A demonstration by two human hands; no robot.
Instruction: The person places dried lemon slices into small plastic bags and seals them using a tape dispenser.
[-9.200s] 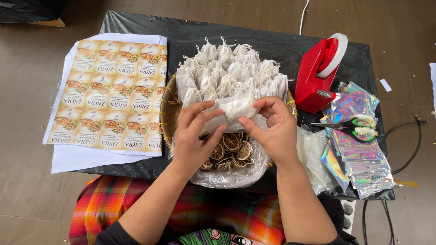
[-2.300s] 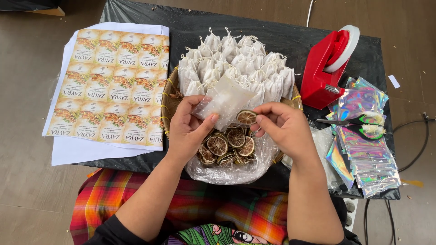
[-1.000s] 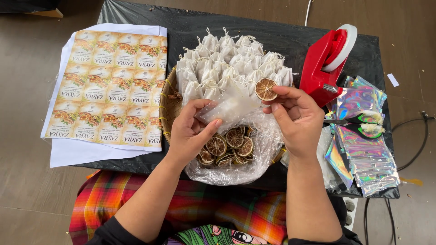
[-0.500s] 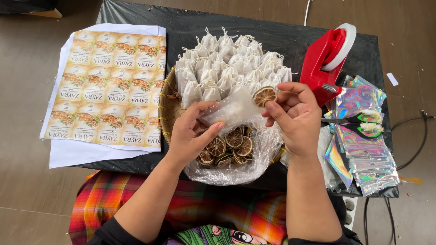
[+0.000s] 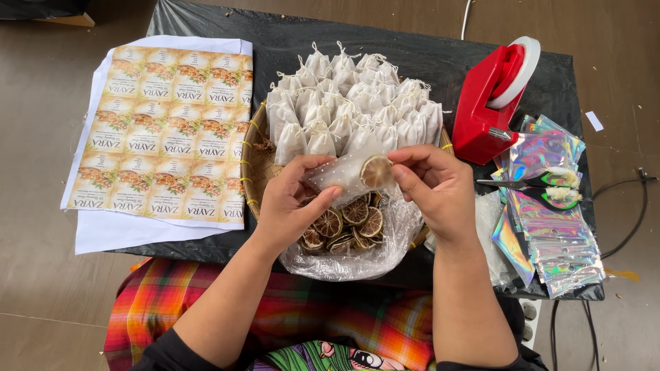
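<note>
My left hand point(image 5: 292, 206) holds a small white mesh pouch point(image 5: 338, 175) by its body, above a woven basket point(image 5: 253, 159). My right hand point(image 5: 434, 189) pinches a dried citrus slice point(image 5: 376, 172) at the pouch's mouth, the slice partly inside. Below the hands, more dried citrus slices point(image 5: 347, 225) lie in a clear plastic bag point(image 5: 357, 257) at the basket's front. Several tied white pouches point(image 5: 350, 106) are piled in the basket's back half.
A sheet of printed orange labels point(image 5: 165, 134) lies on white paper at the left. A red tape dispenser point(image 5: 491, 103) stands at the right, with holographic pouches point(image 5: 550, 220) and scissors point(image 5: 543, 189) beside it. A black cloth point(image 5: 289, 48) covers the table.
My right hand picked a citrus slice from the bag, lifted it, and brought it to the pouch's mouth, where it now enters. The left hand has kept hold of the pouch.
</note>
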